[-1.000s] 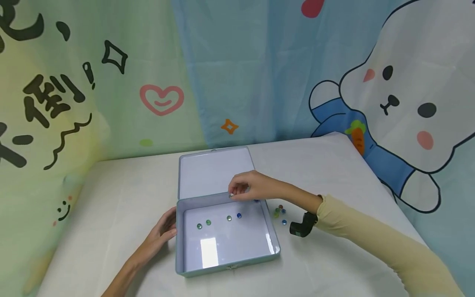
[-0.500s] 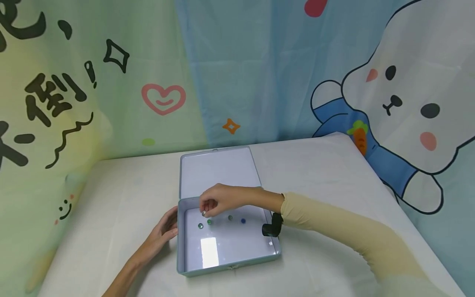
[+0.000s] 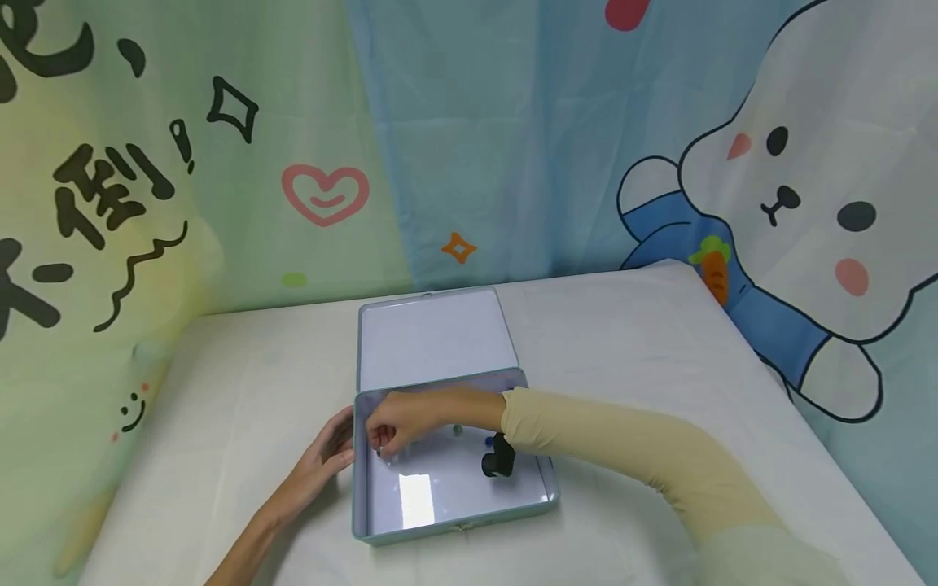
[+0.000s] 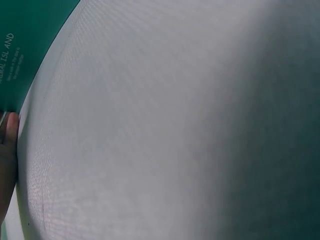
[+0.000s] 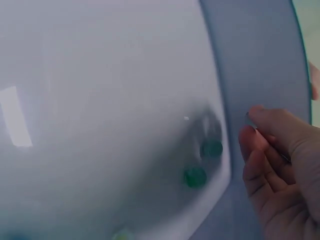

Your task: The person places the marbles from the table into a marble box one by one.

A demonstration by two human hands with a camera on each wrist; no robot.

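A shallow tin box (image 3: 484, 500) stands open on the table, its lid (image 3: 436, 338) laid back behind it. My right hand (image 3: 401, 419) reaches into the box's left part and pinches a small glass marble (image 5: 248, 116) between thumb and fingertips; most of it is hidden. Two green marbles, one nearer (image 5: 195, 176) and one farther (image 5: 213, 148), lie on the floor close to that hand. A pale green marble (image 3: 458, 430) and a blue marble (image 3: 488, 441) lie farther right. My left hand (image 3: 327, 450) rests against the box's left outer wall with relaxed fingers.
A white cloth covers the table (image 3: 615, 342). Behind it hangs a printed curtain (image 3: 469, 146). A black wrist camera (image 3: 498, 457) on the right wrist hangs over the box floor. The sleeve (image 3: 623, 435) covers the area right of the box.
My right hand has moved left and down from the box's back rim to its left part, keeping the marble. The arm now hides the marbles right of the box. The left hand stays put.
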